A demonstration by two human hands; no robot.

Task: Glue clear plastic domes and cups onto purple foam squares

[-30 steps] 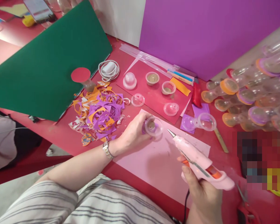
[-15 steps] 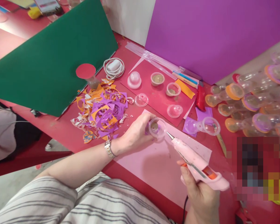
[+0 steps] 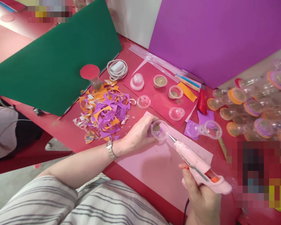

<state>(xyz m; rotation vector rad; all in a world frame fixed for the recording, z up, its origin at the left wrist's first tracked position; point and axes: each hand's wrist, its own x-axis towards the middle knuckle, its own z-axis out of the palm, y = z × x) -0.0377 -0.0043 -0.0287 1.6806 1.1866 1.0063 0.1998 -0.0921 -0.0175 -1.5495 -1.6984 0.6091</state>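
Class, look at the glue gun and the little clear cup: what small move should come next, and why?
Probably squeeze the trigger and run a thin bead along the clear cup's rim. The glue gun in the right hand already has its nozzle at the rim, and the left hand holds the cup tilted toward it over the pink sheet.

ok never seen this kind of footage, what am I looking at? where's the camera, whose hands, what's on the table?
There is no machine here: the single view comes from a camera worn on a person's head, looking down at their own bare hands. The left hand grips a small clear plastic cup with a purple base. The right hand holds a pink hot-glue gun, its metal tip at the cup's rim. They work over a pale pink paper sheet on a red table. Nearby lie a pile of purple and orange paper scraps, loose clear cups and, far right, rows of finished clear capsules.
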